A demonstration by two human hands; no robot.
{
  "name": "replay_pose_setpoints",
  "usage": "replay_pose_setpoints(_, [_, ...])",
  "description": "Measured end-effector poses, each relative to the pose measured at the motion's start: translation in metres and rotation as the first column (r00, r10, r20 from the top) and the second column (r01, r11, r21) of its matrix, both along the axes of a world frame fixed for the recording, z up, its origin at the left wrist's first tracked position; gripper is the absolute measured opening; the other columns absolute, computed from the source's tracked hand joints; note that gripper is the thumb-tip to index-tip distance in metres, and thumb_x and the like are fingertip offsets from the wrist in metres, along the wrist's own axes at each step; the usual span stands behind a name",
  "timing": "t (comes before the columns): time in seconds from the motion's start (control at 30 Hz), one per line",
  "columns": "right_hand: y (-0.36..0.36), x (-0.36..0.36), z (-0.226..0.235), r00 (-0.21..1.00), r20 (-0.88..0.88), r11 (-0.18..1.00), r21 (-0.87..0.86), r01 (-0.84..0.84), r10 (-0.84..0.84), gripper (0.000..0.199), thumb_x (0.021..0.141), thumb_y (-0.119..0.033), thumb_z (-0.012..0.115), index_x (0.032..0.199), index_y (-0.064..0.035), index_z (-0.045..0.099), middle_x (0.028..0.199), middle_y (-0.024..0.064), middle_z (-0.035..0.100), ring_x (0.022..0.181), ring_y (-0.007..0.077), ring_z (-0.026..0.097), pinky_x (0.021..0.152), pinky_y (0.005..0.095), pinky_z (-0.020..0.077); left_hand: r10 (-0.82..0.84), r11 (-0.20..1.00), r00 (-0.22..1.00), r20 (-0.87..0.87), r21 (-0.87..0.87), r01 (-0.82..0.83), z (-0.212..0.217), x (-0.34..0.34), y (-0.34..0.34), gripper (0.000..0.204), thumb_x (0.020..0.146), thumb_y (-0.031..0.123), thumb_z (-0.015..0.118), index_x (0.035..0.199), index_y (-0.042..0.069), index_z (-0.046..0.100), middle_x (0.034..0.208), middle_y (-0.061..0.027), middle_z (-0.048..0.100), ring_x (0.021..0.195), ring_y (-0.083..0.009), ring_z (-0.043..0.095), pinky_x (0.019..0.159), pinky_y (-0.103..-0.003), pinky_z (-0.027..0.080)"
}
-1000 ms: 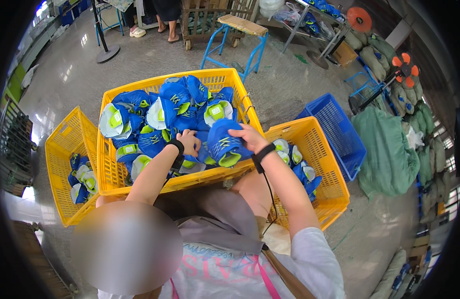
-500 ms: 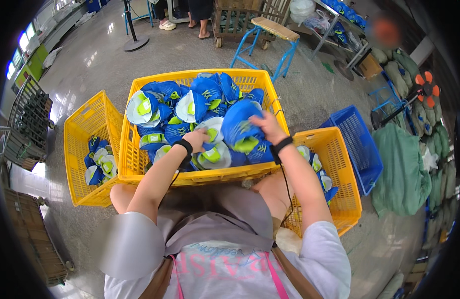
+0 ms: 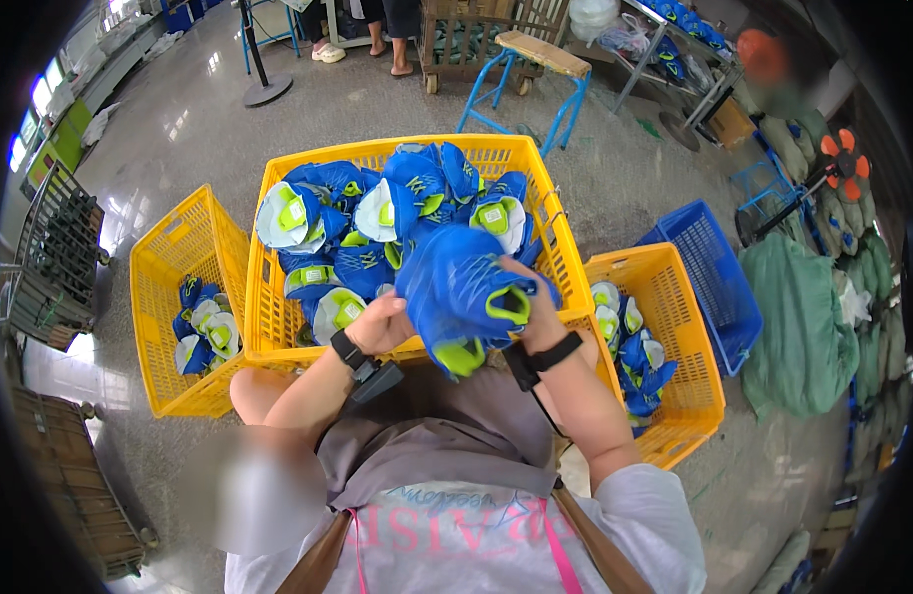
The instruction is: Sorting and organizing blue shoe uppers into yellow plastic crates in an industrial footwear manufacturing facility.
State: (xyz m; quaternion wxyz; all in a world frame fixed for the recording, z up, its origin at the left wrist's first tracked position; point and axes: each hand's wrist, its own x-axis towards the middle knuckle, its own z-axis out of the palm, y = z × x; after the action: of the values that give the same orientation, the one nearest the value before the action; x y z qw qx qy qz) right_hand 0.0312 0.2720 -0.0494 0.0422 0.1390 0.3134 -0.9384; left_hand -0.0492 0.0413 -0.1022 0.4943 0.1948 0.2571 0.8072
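Between my hands, over the near edge of the large yellow crate (image 3: 278, 156), are blue shoe uppers (image 3: 446, 272) with lime-green linings, at least two lying together. My left hand (image 3: 382, 323) grips their left side, its thumb showing and its other fingers partly hidden. On the right, my right hand (image 3: 537, 309) is closed around their edge near a green-lined opening. More blue uppers with white and green undersides (image 3: 288, 213) lie heaped in the crate beneath and beyond. Both wrists wear black bands.
A yellow crate on the left (image 3: 164, 297) and a yellow crate on the right (image 3: 689, 366) hold smaller piles of uppers. Beside the right one stands a blue crate (image 3: 709, 282). Further off are a blue-legged stool (image 3: 540, 51), an orange fan (image 3: 845, 165) and a green sack (image 3: 803, 327).
My hands have drawn nearer to me, bringing blue uppers up over the crate's near edge. My left hand has left the pile and now grips the held uppers.
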Motion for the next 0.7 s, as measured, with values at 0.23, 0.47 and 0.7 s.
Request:
replay_pose_setpoints(0.23, [-0.081,0.008,-0.017,0.987,-0.035,0.892,0.433,-0.126,0.157,0.037,0.079,-0.025,0.069,0.102,0.0016,0.056,0.092,0.0060,0.061,0.078,0.0121,0.058,0.070,0.0251,0.0485,0.053,0.919,0.980,-0.193,-0.374,-0.123,0.045,0.050,-0.060,0.065,0.084,0.031,0.061,0.132,-0.002,0.033,0.126,-0.0117,0.047,0.111,-0.0182,0.049,0.094,-0.034,0.039])
replay_pose_setpoints(0.47, [-0.081,-0.010,-0.003,0.928,-0.239,0.573,0.819,0.035,0.286,0.043,0.092,-0.033,0.047,0.122,-0.0022,0.042,0.107,0.0073,0.052,0.102,0.0160,0.050,0.085,0.0281,0.0406,0.372,0.438,0.645,-0.668,-0.487,-0.756,0.102,0.003,-0.170,0.029,0.074,0.004,0.065,0.102,0.000,0.059,0.090,-0.0048,0.063,0.076,-0.0132,0.060,0.069,-0.028,0.050])
replay_pose_setpoints(0.7, [-0.003,0.019,-0.048,0.990,-0.018,0.472,0.880,-0.050,0.137,0.023,0.082,-0.011,0.061,0.101,-0.0009,0.056,0.093,0.0038,0.059,0.086,0.0115,0.055,0.079,0.0253,0.0443,-0.516,-0.373,-0.034,-0.856,0.261,-0.890,0.061,-0.088,-0.280,0.054,0.064,0.015,0.069,0.113,0.004,0.049,0.119,-0.0204,0.048,0.113,-0.0363,0.045,0.096,-0.043,0.035])
